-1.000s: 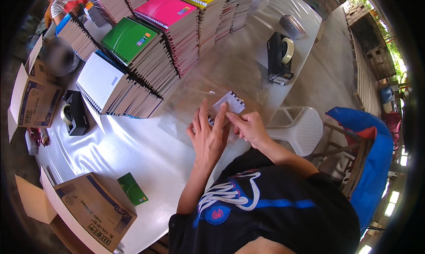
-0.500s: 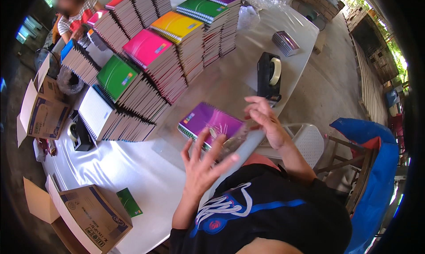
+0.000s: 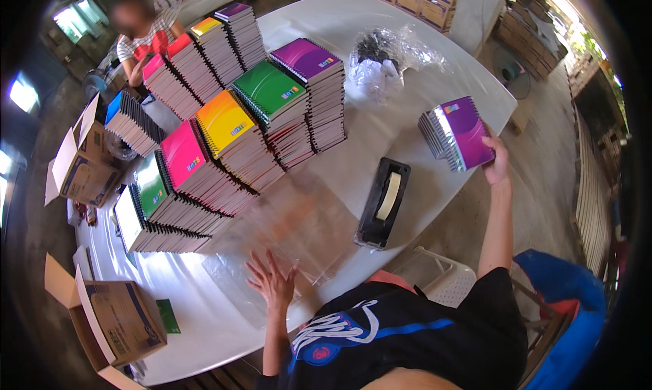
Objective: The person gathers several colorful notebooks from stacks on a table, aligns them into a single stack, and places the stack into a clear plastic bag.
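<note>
Purple-covered spiral notebook [image 3: 463, 130] sits in the right hand [image 3: 499, 160], whose fingers are clamped on its right edge; a fingertip shows on the cover, and the rest of the grip is hidden. Its cover reaches left of those fingers, above the far right part of the table [image 3: 387, 135]. Just left of it, partly covered by it, a small stack of spiral-bound notebooks [image 3: 432, 137] shows its bindings; whether the two touch cannot be told. Lower left of the right fingers lies a black tape dispenser [image 3: 382, 206] with a pale roll. Farther left, the left hand [image 3: 273, 281] holds its fingers spread apart over clear plastic sheets [image 3: 299, 217]. Beyond these fingers rise tall stacks of spiral notebooks [image 3: 231, 135]; well to their left are a green sheet [image 3: 168, 316] and an open cardboard box [image 3: 128, 318].
</note>
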`<action>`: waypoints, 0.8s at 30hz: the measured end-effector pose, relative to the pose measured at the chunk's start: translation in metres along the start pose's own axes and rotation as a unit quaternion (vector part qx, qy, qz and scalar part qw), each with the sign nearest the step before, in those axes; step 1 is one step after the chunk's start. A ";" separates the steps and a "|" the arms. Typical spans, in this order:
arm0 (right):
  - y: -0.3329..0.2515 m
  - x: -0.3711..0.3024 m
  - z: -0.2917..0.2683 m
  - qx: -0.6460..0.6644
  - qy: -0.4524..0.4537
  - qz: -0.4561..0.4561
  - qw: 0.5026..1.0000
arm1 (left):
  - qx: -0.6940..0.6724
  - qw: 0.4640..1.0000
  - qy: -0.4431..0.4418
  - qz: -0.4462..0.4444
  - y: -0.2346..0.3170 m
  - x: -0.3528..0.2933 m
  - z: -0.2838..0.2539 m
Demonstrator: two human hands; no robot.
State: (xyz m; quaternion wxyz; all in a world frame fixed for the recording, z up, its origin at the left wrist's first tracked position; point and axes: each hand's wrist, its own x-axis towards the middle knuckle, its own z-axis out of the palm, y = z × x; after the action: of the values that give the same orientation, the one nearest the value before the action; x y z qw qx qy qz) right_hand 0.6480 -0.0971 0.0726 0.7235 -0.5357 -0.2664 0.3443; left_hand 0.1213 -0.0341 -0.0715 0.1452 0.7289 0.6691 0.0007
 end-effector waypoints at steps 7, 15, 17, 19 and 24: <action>0.056 0.104 -0.072 -0.130 0.001 0.093 0.987 | 0.011 0.999 -0.035 -0.009 -0.005 -0.007 -0.009; 0.111 0.126 -0.113 -0.462 0.115 -0.071 0.877 | -0.005 0.998 -0.070 -0.011 -0.012 -0.015 0.000; 0.099 0.109 -0.083 -0.474 0.155 -0.133 0.856 | -0.006 0.999 -0.036 -0.007 -0.023 -0.020 0.008; 0.063 0.079 -0.017 -0.362 0.125 -0.154 0.911 | -0.006 1.000 0.017 0.013 -0.025 -0.018 0.007; 0.039 -0.001 0.159 -0.264 -0.076 -0.252 0.928 | -0.123 0.958 0.256 0.036 -0.058 -0.015 -0.042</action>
State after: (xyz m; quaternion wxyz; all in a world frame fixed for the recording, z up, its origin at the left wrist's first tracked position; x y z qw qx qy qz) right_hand 0.5192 0.0032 0.0806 0.5966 -0.5946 -0.5280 0.1082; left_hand 0.0552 -0.0368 -0.0407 0.0572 0.7043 0.6520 0.2750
